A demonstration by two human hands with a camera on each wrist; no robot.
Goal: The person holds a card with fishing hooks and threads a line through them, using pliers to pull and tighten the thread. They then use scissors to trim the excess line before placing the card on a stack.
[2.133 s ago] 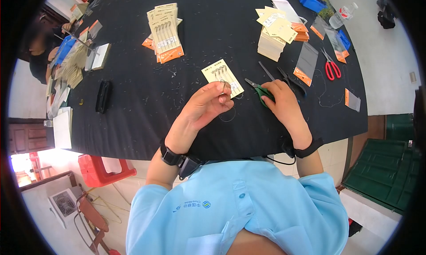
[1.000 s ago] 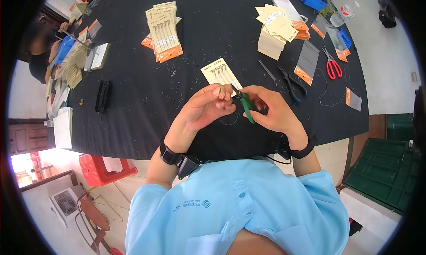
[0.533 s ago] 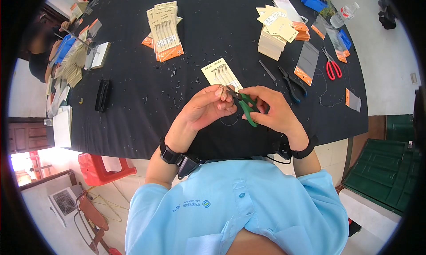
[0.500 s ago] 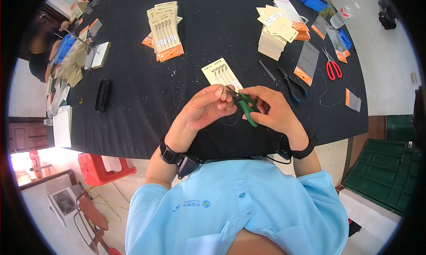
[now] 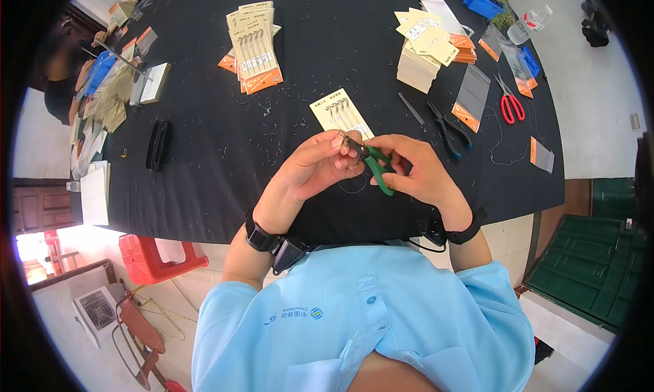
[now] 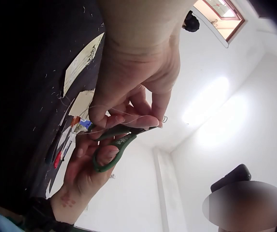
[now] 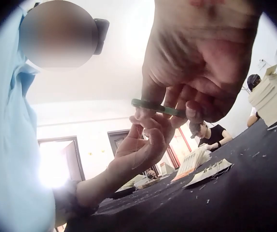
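My left hand (image 5: 315, 161) pinches a small metal hook (image 5: 342, 137) between thumb and fingertips, and thin line trails from it, seen in the left wrist view. Green-handled scissors (image 5: 377, 171) are in my right hand (image 5: 424, 170), fingers curled round the handles. Their dark blades reach to the left fingertips, beside the hook; whether they touch the line I cannot tell. Just beyond both hands a cream card (image 5: 330, 108) with several hooks on it lies on the black cloth, its lower end close to the fingers.
Stacked cards (image 5: 253, 48) lie at the far left-centre, another stack (image 5: 417, 69) at the far right. Right of my hands are dark pliers (image 5: 446, 129), a thin metal strip (image 5: 411, 109) and red-handled scissors (image 5: 509, 106). A black case (image 5: 158, 146) lies left. Another person sits far left.
My right hand has brought the green scissors from the cloth leftward to my left fingertips; in the last half second the blades moved slightly closer to the hook. My left hand has stayed nearly still.
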